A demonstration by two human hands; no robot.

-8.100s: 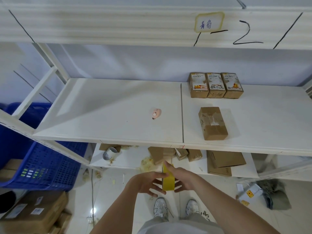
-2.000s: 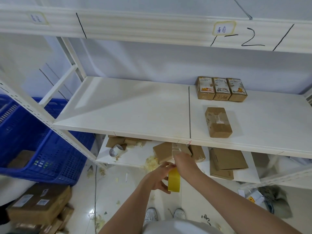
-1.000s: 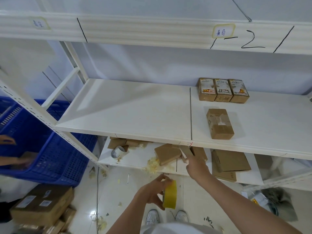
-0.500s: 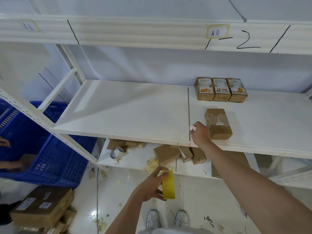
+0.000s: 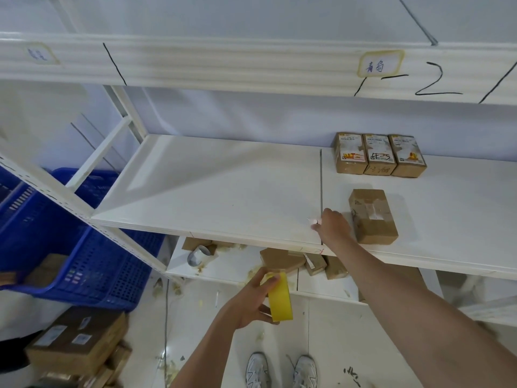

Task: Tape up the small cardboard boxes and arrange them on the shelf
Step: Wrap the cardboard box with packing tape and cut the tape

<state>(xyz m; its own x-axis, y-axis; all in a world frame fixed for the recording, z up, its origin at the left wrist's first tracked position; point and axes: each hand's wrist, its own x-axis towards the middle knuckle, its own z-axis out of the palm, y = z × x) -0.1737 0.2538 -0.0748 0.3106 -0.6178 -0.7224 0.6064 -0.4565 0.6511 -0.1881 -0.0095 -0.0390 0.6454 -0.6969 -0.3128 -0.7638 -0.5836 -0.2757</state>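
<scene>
Now right hand [image 5: 334, 225] up on shelf [image 5: 223, 191], formerly below, left hand [image 5: 249, 299] still gripping tape roll [image 5: 279, 299]

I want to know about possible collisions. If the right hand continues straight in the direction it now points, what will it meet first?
The right hand, holding a small pink object, points left across the white shelf. That way looks free up to the shelf's left edge; the plain cardboard box lies on its other side. Depth is uncertain.

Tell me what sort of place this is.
Probably a stockroom or packing area: white metal shelving with handwritten labels, small cardboard boxes lined up on it, a blue plastic crate, and a roll of yellow tape in the left hand.
</scene>
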